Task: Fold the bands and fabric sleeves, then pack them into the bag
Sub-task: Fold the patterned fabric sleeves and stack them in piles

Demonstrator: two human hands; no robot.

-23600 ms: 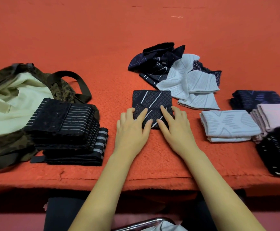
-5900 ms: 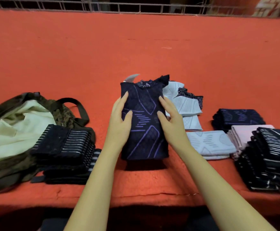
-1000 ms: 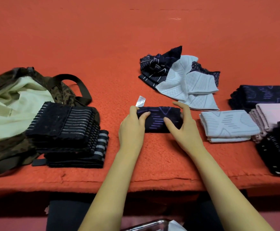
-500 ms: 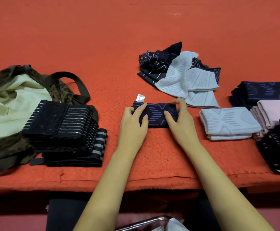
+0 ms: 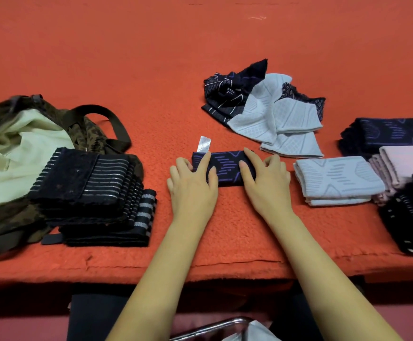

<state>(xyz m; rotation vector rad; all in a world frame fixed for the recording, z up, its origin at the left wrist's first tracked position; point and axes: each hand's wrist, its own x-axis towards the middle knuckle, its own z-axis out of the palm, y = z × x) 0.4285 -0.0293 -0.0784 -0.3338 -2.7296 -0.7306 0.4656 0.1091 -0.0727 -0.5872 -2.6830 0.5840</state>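
Small folded navy sleeve (image 5: pixel 225 166) centre; black bands (image 5: pixel 85 185) stacked against open camo bag (image 5: pixel 91 134); unfolded sleeves (image 5: pixel 262 104) heaped behind.

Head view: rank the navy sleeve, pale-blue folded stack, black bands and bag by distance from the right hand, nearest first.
1. Navy sleeve: under the right hand, touching it.
2. Pale-blue stack: just to its right.
3. Black bands: left, beyond the left hand.
4. Bag: far left, behind the bands.

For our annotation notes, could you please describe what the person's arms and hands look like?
Both forearms are bare, with no sleeves in view. The left hand and right hand show no gloves, rings, watch or bracelet.
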